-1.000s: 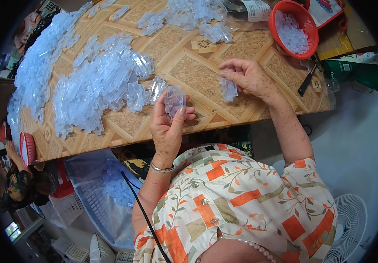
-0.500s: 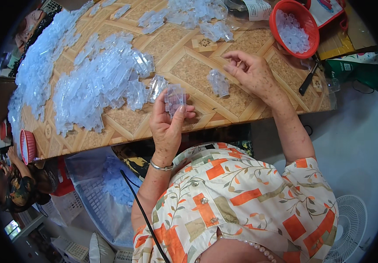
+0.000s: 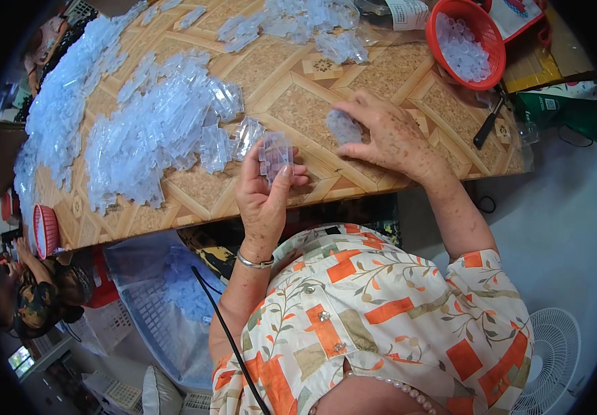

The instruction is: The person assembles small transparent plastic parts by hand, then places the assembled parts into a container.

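My left hand [image 3: 262, 196] is raised just above the near edge of the patterned table [image 3: 291, 97] and holds a small clear plastic tray piece [image 3: 274, 153] upright between thumb and fingers. My right hand [image 3: 386, 133] lies on the table to the right, fingers curled over a small cluster of clear plastic pieces [image 3: 343, 126]. A large heap of the same clear plastic pieces [image 3: 157, 128] is spread over the table left of my left hand.
A red round basket [image 3: 466, 40] with small clear parts stands at the far right of the table. More clear pieces [image 3: 298, 21] lie along the far edge. A blue crate [image 3: 163, 304] sits on the floor below, a white fan [image 3: 551, 360] at lower right. Another person [image 3: 35, 290] is at the left.
My right hand has slid left across the table with the small cluster of clear pieces under its fingers. My left hand has kept holding its piece almost still.
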{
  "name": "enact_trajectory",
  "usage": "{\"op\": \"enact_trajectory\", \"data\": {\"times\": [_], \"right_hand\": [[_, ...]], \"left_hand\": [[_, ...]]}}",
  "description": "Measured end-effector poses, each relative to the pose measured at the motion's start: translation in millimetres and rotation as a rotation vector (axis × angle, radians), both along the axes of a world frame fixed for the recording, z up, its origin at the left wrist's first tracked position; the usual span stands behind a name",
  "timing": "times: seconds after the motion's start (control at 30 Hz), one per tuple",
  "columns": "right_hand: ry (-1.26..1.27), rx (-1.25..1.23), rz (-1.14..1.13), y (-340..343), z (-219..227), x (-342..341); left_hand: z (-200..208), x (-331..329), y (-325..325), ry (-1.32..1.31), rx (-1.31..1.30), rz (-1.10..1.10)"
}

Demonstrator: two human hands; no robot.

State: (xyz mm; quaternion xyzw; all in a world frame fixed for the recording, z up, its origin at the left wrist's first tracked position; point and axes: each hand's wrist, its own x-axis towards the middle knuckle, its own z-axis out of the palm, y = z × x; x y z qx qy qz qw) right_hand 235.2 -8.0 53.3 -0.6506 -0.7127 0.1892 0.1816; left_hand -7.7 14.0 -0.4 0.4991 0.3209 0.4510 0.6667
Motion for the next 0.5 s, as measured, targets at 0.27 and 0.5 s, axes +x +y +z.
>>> {"op": "enact_trajectory", "data": {"times": [0.27,0.5], "right_hand": [[0.013,0.247,0.048,-3.7,-9.2,2.5],[-0.207,0.259,-0.316,-3.0,-21.3,-41.6]], "left_hand": [[0.1,0.0,0.2,0.004,0.003,0.012],[-1.2,-1.0,2.0,-0.064,-0.039,-0.019]]}}
